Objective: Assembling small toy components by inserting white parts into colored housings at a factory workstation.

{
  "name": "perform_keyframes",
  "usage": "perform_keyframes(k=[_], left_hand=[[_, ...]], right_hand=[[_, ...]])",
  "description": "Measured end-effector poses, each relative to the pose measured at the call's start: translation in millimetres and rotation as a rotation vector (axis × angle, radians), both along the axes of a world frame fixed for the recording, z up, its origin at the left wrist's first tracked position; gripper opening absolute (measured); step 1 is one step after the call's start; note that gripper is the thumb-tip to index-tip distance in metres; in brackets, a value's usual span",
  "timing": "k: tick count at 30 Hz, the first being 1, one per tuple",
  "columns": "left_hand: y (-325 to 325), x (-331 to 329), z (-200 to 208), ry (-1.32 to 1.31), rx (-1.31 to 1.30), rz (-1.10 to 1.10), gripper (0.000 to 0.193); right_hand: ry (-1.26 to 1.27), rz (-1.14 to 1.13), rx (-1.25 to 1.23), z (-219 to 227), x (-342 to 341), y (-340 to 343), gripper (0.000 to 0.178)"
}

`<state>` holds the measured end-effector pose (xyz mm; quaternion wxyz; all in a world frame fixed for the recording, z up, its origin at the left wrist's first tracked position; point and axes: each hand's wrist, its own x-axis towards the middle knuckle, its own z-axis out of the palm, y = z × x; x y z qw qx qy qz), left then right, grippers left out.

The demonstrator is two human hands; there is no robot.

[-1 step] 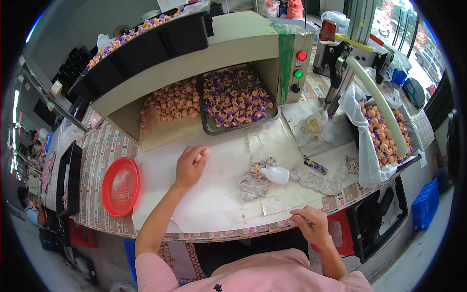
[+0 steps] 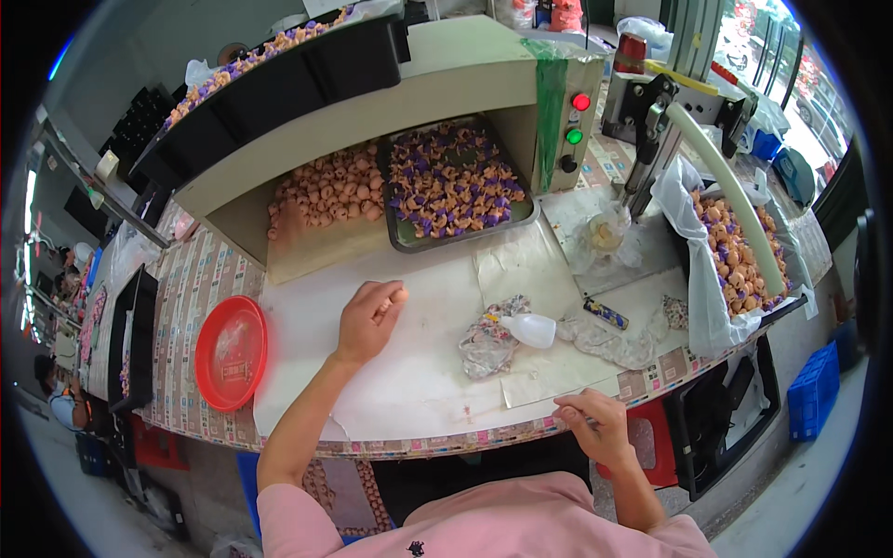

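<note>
My left hand [image 2: 366, 321] is closed above the white work surface [image 2: 419, 353], in front of the heater-like box. At its fingertips is a small round peach-coloured piece [image 2: 400, 296], mostly covered by the fingers. By the table's front edge, my right hand [image 2: 597, 423] has its fingers curled together; whatever they may hold is hidden. Under the box, a pile of similar round peach pieces [image 2: 339, 191] lies on a brown sheet. Beside it, a black tray [image 2: 419, 246] carries many peach-and-purple pieces [image 2: 451, 181].
A red round basin [image 2: 232, 353] stands left. A white squeeze bottle [image 2: 532, 330] lies by crumpled plastic bags [image 2: 488, 346] and a dark blue patterned tube [image 2: 606, 313]. At right are a lined bin [image 2: 688, 223] of pieces and a clamp press [image 2: 651, 121]. The beige box [image 2: 465, 70] has lit buttons.
</note>
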<state>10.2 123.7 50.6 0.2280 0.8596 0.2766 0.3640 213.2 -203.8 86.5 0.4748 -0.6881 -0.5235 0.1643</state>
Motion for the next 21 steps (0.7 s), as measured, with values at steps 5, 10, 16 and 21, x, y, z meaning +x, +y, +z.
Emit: perform_keyframes(k=[5,10,16,21], left_hand=[[-17,-10,7,0.179,0.081,-0.129,0.021],[-27,-9,17,0.173,0.173,-0.15,0.021],[-55,-12,18,-0.444,-1.34,-0.22,0.023],[-92,-17,2,-0.795,-1.871,-0.28,0.024]], right_hand=[[-0.006,0.072,0.004,-7,-6,26,0.013],[-0.221,-0.039,0.174,-2,2,56,0.012],[-0.412,-0.112,0.071,-7,14,93,0.034],[-0.452,-0.041,-0.115,-20,12,105,0.044]])
